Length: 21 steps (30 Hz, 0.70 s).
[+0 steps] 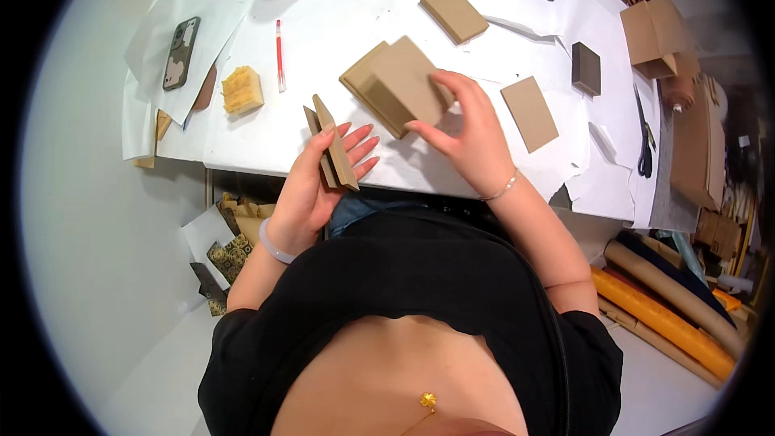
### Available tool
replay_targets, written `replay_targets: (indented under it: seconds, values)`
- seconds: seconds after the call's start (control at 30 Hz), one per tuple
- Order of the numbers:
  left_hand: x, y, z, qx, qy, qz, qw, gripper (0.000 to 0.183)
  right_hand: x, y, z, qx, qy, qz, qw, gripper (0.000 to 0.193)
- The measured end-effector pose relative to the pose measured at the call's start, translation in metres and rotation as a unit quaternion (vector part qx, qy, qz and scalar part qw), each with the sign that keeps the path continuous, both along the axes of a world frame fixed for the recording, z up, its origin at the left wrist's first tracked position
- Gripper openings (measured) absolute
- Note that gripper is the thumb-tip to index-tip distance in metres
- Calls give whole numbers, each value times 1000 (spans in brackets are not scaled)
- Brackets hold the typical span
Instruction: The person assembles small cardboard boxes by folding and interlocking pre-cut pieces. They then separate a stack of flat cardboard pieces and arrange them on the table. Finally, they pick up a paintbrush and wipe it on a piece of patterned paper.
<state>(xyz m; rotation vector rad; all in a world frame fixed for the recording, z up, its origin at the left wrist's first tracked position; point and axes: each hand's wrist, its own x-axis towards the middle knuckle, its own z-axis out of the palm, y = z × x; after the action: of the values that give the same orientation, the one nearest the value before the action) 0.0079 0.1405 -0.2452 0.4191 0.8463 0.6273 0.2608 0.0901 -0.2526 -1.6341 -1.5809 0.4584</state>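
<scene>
My left hand [300, 182] is closed around two thin tan-brown boards [340, 153], standing on edge between the thumb and the palm. A narrow gap parts them near their upper ends. Over the middle of the table, my right hand [478, 133] grips a tan rectangular board [410, 73] between thumb and fingers. That board is tilted above a low stack of similar boards [361, 73] and hides part of it. A single flat board [529, 115] lies to the right of my right hand, and a thicker tan block or stack [454, 14] lies farther back.
The white paper-covered table [242, 141] bears a yellow sponge [242, 90], a red pen [280, 56] and a phone [182, 52] on the left. To the right are a dark brown block [586, 69], scissors [645, 141] and a cardboard box [652, 32]. Rolls of material [662, 327] lean below.
</scene>
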Motion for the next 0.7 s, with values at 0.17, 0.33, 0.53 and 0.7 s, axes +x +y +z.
replay_targets:
  seconds: [0.17,0.33,0.53,0.7]
  values:
    - [1,-2,2,-7,3,1,1000,64,20,49,-10,17,-197,0,980,65]
    - [-5,-7,9,-4,20,12,1000,63,81,113,-26,-91,-181,-156,967,65]
    - [-18,-10,8,-7,13,35,999,63,97,111,-36,-75,93,-166,979,62]
    - [-15,-7,6,-4,8,32,999,66,107,98,-18,-105,356,-152,916,58]
